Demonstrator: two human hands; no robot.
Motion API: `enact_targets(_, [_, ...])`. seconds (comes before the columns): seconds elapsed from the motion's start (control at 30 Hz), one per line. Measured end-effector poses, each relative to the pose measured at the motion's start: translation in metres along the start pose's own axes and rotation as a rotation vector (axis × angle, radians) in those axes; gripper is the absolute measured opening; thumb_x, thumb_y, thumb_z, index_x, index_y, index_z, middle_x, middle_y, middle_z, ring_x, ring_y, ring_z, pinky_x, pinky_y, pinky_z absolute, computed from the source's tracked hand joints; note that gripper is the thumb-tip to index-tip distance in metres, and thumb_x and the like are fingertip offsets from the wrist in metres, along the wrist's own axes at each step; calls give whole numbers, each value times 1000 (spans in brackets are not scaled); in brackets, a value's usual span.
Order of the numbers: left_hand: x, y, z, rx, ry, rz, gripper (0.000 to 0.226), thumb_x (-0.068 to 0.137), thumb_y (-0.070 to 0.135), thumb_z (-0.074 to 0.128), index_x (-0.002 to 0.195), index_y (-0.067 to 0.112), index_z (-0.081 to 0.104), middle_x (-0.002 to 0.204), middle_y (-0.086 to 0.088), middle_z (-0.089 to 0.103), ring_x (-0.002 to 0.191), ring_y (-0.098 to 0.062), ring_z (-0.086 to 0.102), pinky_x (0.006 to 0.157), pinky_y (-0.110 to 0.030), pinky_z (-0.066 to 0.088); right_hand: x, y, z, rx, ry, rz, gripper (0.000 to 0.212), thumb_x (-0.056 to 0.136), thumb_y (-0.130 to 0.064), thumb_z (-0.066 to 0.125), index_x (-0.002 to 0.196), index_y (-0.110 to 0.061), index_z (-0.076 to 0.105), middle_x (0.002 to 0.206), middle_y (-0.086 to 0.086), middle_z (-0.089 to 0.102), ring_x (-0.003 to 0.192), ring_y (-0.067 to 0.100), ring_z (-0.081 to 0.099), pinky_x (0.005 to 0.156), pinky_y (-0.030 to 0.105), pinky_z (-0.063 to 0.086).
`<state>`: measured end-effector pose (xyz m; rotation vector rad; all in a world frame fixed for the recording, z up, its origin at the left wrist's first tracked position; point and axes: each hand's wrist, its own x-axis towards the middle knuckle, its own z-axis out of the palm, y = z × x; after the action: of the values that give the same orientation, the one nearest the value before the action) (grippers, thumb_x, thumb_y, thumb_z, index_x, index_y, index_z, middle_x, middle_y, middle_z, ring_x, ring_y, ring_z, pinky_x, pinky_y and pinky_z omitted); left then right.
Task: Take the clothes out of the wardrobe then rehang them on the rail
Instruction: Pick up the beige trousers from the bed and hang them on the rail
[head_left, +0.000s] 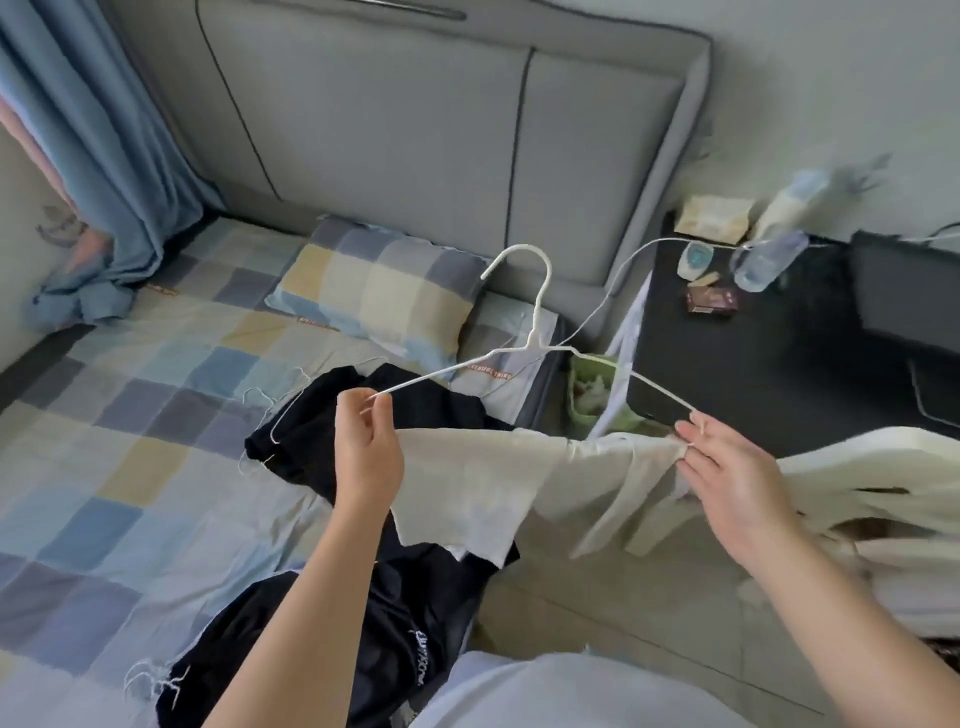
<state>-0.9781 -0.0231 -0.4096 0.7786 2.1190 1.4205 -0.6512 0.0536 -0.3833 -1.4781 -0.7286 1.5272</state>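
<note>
Two hands work mid-frame, and I have both at one white wire hanger (532, 345), held roughly level over the edge of the bed with its hook pointing up toward the grey headboard (415, 130). My left hand (366, 452), just left of centre, curls its fingers and pinches the hanger's left tip between thumb and forefinger. My right hand (727, 467), right of centre, keeps its fingers fairly straight but pinches the edge of a cream garment (519, 467) at the hanger's right tip; whether it also grips the wire there I cannot tell. The cream garment stretches between the two hands below the wire and trails off toward the right edge of the frame. Under it, black clothes (431, 410) lie heaped on the checked bedsheet (130, 415), running from centre to the lower middle, with a spare hanger (272, 434) on their left edge. A checked pillow (374, 286) lies at the head of the bed, a black nightstand (753, 364) carrying bottles (769, 260) stands upper right, and a blue curtain (104, 130) hangs upper left.
</note>
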Motion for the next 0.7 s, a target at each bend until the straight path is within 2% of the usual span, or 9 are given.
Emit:
enact_targets(0.1, [-31,29,34,-9,-94,82,11,104,30,46,96,23,48,83,3,52,69,-10,47,62,-24,38,-20,-4,-62,41,91,-33,40,100,-7,48,140,-8,49,132,7,60,122,19,57,100,33,44])
enact_targets(0.2, [-70,53,75,-5,-194,150,16,104,33,45,102,18,50,80,2,51,68,-11,47,59,-26,38,-49,-11,-127,54,195,-91,21,97,-7,55,115,-12,64,122,8,65,114,20,62,99,36,47])
enact_targets(0.33, [-142,78,136,-8,-344,208,17,105,33,44,106,17,49,87,-2,54,73,-14,49,66,-31,42,-95,-13,-230,2,331,-166,27,96,-14,61,122,-8,65,110,8,72,104,19,69,91,34,52])
enact_targets(0.43, [-208,95,180,1,-452,242,17,105,30,43,104,14,48,87,-1,52,74,-13,48,69,-31,41,-134,-18,-307,-27,437,-224,12,95,-16,62,102,-11,70,99,9,74,96,19,71,87,33,55])
enact_targets(0.53, [-274,108,224,5,-533,263,17,104,29,44,105,13,49,88,2,54,76,-9,49,68,-27,40,-168,-22,-384,-77,538,-252,12,95,-10,62,100,-3,70,91,13,74,86,20,73,78,29,60])
enact_targets(0.6, [-316,119,252,0,-598,282,15,104,28,44,104,14,49,85,3,53,76,-11,49,67,-27,39,-189,-25,-434,-152,595,-280,10,94,-9,62,93,-6,72,85,11,74,82,19,73,81,34,60])
enact_targets(0.63, [-337,125,265,-1,-635,289,15,104,29,44,105,14,49,84,3,53,75,-12,50,66,-27,39,-201,-28,-456,-213,620,-295,10,93,-11,63,90,-8,73,82,9,75,82,17,73,83,32,58])
enact_targets(0.7, [-375,139,290,0,-709,315,18,105,30,41,108,14,48,86,2,54,75,-8,50,66,-25,39,-226,-39,-494,-378,670,-329,11,92,-15,65,86,-12,74,75,0,75,75,5,70,76,13,51])
